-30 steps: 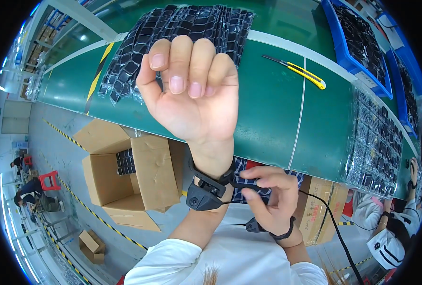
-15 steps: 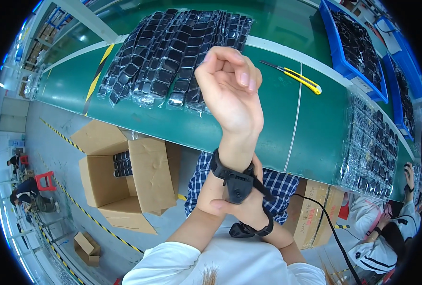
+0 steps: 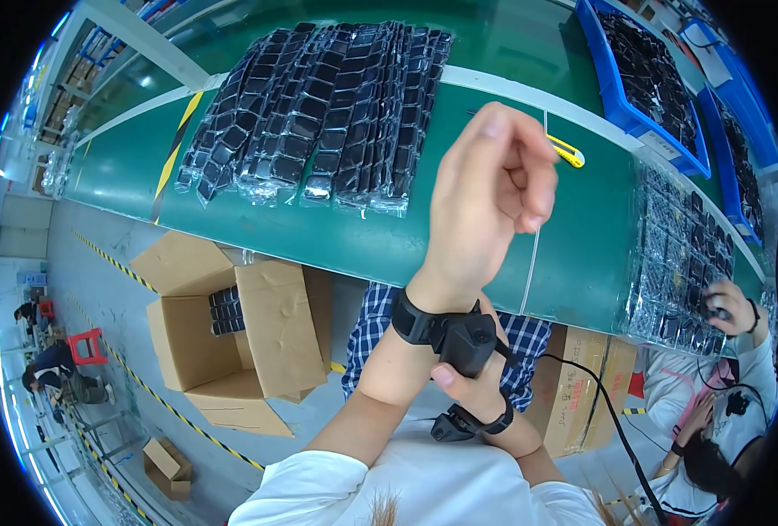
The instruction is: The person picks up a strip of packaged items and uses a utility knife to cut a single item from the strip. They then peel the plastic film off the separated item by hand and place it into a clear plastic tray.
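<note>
My left hand (image 3: 490,193) is raised over the green table (image 3: 363,232), fingers loosely bent and holding nothing. Round its wrist sits a black strap with a small black wrist camera (image 3: 470,340). My right hand (image 3: 478,390) grips that camera at the left wrist, thumb on the near side; its other fingers are mostly hidden. Beyond my left hand lies a yellow utility knife (image 3: 568,151), partly covered by the fingers. To the left, strips of black rectangular pieces in clear plastic (image 3: 319,114) lie side by side in a thick layer.
Blue bins (image 3: 612,92) of black pieces stand at the far right, near more plastic-wrapped pieces (image 3: 674,254). An open cardboard box (image 3: 275,329) holds some black pieces at lower left; a taped carton (image 3: 582,394) stands right. A co-worker's hand (image 3: 729,309) touches the right-hand packs. A black cable (image 3: 612,408) hangs nearby.
My left hand has turned and shifted right, now covering part of the knife. The wrist camera has rotated with it under my right hand. The co-worker's hand has come down onto the packs.
</note>
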Available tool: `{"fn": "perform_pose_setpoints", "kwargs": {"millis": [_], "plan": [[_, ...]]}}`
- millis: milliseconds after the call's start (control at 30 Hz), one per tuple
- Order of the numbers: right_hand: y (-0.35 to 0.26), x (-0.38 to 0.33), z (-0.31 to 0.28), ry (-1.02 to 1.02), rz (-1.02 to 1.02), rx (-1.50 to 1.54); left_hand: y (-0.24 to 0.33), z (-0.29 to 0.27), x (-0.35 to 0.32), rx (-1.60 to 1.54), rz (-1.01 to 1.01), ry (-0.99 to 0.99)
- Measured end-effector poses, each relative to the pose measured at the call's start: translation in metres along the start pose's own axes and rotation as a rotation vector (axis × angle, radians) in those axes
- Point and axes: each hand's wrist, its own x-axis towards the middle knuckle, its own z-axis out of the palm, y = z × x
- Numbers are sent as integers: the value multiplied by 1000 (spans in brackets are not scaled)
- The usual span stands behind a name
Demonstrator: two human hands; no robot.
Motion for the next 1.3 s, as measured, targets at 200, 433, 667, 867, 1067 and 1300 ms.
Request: {"fn": "perform_pose_setpoints", "kwargs": {"millis": [200, 433, 667, 867, 1067, 1300], "plan": [[50, -40, -47, 8, 244, 128, -5, 14, -2, 682, 238, 35], [11, -1, -12, -22, 112, 225, 9, 5, -4, 25, 121, -7], [12, -3, -10, -59, -41, 122, 15, 5, -5, -1065, -134, -31], [7, -13, 0, -28, -76, 89, 24, 11, -4, -607, 119, -112], [2, -17, 10, 12, -117, 49, 24, 15, -4, -467, 107, -70], [-5, -5, 16, -15, -317, 67, 49, 12, -11, -1451, -34, 69]]}}
